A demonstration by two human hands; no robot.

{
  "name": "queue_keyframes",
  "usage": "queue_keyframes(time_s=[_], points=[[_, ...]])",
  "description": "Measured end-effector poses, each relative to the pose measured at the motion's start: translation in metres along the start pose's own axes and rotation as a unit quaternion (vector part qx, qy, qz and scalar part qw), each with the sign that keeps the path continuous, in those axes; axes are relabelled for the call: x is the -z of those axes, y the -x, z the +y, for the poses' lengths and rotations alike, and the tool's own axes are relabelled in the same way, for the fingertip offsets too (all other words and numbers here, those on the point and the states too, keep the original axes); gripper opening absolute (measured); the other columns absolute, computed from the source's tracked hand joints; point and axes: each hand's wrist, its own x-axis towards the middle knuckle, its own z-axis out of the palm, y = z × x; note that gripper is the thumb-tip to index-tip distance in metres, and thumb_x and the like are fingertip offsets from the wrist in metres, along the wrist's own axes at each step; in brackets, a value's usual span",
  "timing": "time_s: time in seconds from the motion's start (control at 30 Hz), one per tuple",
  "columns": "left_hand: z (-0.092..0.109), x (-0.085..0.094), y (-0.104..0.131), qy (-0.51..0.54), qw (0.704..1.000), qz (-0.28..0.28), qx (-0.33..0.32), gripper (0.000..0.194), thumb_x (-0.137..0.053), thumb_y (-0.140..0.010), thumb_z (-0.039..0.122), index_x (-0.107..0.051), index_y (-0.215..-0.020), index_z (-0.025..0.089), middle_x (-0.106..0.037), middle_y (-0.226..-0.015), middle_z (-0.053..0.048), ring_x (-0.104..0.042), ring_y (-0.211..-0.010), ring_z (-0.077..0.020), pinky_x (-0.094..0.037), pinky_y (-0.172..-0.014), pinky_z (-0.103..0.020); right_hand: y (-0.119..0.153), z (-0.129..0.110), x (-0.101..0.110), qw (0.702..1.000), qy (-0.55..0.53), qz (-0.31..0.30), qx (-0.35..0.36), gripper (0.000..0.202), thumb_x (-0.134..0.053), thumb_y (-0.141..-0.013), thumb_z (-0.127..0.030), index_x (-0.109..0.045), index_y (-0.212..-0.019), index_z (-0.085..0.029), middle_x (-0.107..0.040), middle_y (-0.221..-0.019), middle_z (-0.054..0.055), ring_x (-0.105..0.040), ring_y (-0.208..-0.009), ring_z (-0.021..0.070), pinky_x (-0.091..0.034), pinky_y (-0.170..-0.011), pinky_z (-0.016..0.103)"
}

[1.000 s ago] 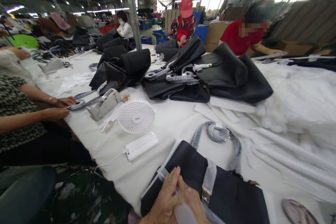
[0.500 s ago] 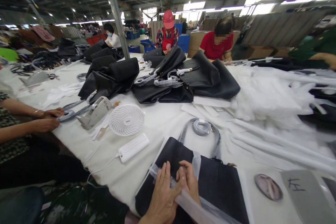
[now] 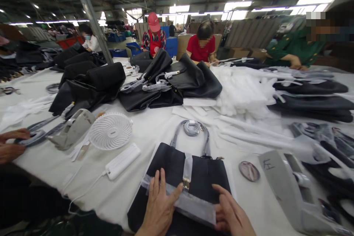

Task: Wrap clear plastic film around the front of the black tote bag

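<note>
At the near edge of the white table (image 3: 171,129) lies a black bag (image 3: 199,173), flat, right in front of us. A see-through plastic strip (image 3: 190,201) goes across the bag. Our left hand (image 3: 159,206) lies flat on the bag with its fingers spread out, and the fingertips press on the strip's left end. Our right hand (image 3: 231,212) is open too, and its fingers touch the strip's right end; neither hand grips anything. A gold buckle (image 3: 186,183) sits in the middle of the bag, between our hands. The bag's grey wrapped handle (image 3: 192,129) curls up just past it. To the left we see a white power bank (image 3: 122,161) and a little white fan (image 3: 110,131). To the right sit a round roll of tape (image 3: 249,170) and a grey tape holder (image 3: 290,188). Farther back is a pile of black bags (image 3: 168,84). Another person's hands (image 3: 12,145) rest at the far left edge of the table.
</note>
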Motion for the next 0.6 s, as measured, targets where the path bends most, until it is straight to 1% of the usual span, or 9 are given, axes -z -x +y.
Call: queue_keyframes(time_s=[0.1,0.17,0.23,0.3,0.37,0.4,0.47,0.53,0.6], points=[[-0.001,0.000,0.000,-0.016,1.000,0.007,-0.015,0.089,-0.079,-0.071,0.028,-0.026,-0.140,0.050,0.013,-0.157,-0.014,-0.025,-0.135,-0.0499,-0.042,-0.096,-0.063,0.004,0.007,-0.014,0.996,0.067,0.005,0.057,0.074,-0.063,-0.071,-0.057,-0.043,-0.131,-0.019,-0.069,-0.072,-0.001,-0.064,-0.066,0.0203,-0.052,-0.065,0.033],[-0.002,-0.001,0.000,-0.027,0.999,0.013,-0.023,0.089,-0.080,-0.071,0.032,-0.026,-0.140,0.049,0.011,-0.157,-0.015,-0.026,-0.135,-0.0500,-0.043,-0.095,-0.062,-0.002,0.012,-0.022,0.991,0.109,0.018,0.069,0.071,-0.067,-0.066,-0.049,-0.049,-0.127,-0.018,-0.071,-0.076,0.001,-0.066,-0.068,0.0214,-0.053,-0.068,0.033],[-0.003,-0.003,0.000,-0.037,0.999,0.017,-0.030,0.090,-0.079,-0.071,0.035,-0.025,-0.141,0.048,0.008,-0.158,-0.016,-0.025,-0.136,-0.0498,-0.043,-0.094,-0.061,-0.007,0.020,-0.025,0.986,0.157,0.017,0.056,0.054,-0.062,-0.068,-0.047,-0.061,-0.113,-0.017,-0.072,-0.074,0.002,-0.066,-0.060,0.0216,-0.054,-0.064,0.033],[-0.004,-0.004,0.000,-0.049,0.998,0.021,-0.038,0.088,-0.077,-0.072,0.040,-0.024,-0.142,0.047,0.006,-0.158,-0.017,-0.025,-0.135,-0.0499,-0.043,-0.094,-0.061,-0.011,0.033,-0.023,0.976,0.202,0.018,0.078,0.038,-0.055,-0.075,-0.050,-0.068,-0.093,-0.020,-0.073,-0.074,0.004,-0.066,-0.057,0.0217,-0.054,-0.061,0.033],[-0.004,-0.004,0.001,-0.057,0.997,0.014,-0.043,0.082,-0.072,-0.076,0.048,-0.024,-0.143,0.045,0.005,-0.157,-0.019,-0.024,-0.136,-0.0497,-0.042,-0.094,-0.062,-0.011,0.049,-0.020,0.957,0.242,0.032,0.158,0.035,-0.048,-0.084,-0.051,-0.069,-0.083,-0.023,-0.073,-0.077,0.004,-0.069,-0.064,0.0222,-0.054,-0.062,0.031],[-0.004,-0.004,0.001,-0.058,0.997,0.010,-0.045,0.079,-0.068,-0.079,0.052,-0.023,-0.144,0.042,0.004,-0.157,-0.020,-0.024,-0.136,-0.0496,-0.041,-0.094,-0.062,-0.011,0.056,-0.018,0.942,0.261,0.045,0.208,0.035,-0.046,-0.087,-0.050,-0.069,-0.082,-0.024,-0.074,-0.077,0.003,-0.070,-0.068,0.0221,-0.054,-0.064,0.030],[-0.005,-0.004,0.002,-0.057,0.997,-0.002,-0.049,0.076,-0.060,-0.082,0.058,-0.023,-0.145,0.038,0.001,-0.157,-0.022,-0.022,-0.137,-0.0493,-0.039,-0.096,-0.063,-0.011,0.066,-0.016,0.908,0.294,0.070,0.290,0.035,-0.042,-0.092,-0.047,-0.067,-0.082,-0.025,-0.073,-0.075,0.002,-0.070,-0.069,0.0205,-0.054,-0.063,0.028],[-0.007,-0.004,0.003,-0.060,0.996,-0.014,-0.062,0.075,-0.056,-0.083,0.060,-0.022,-0.146,0.037,-0.004,-0.156,-0.023,-0.020,-0.137,-0.0492,-0.036,-0.097,-0.064,-0.011,0.068,-0.014,0.879,0.331,0.072,0.335,0.034,-0.039,-0.095,-0.044,-0.065,-0.083,-0.025,-0.073,-0.074,0.000,-0.070,-0.066,0.0188,-0.054,-0.059,0.026],[-0.009,-0.003,0.005,-0.070,0.993,-0.026,-0.088,0.073,-0.055,-0.084,0.059,-0.021,-0.145,0.040,-0.009,-0.156,-0.021,-0.017,-0.138,-0.0496,-0.031,-0.098,-0.067,-0.011,0.065,-0.013,0.859,0.366,0.055,0.353,0.031,-0.038,-0.096,-0.039,-0.063,-0.086,-0.024,-0.073,-0.076,0.000,-0.071,-0.066,0.0175,-0.054,-0.058,0.025]])
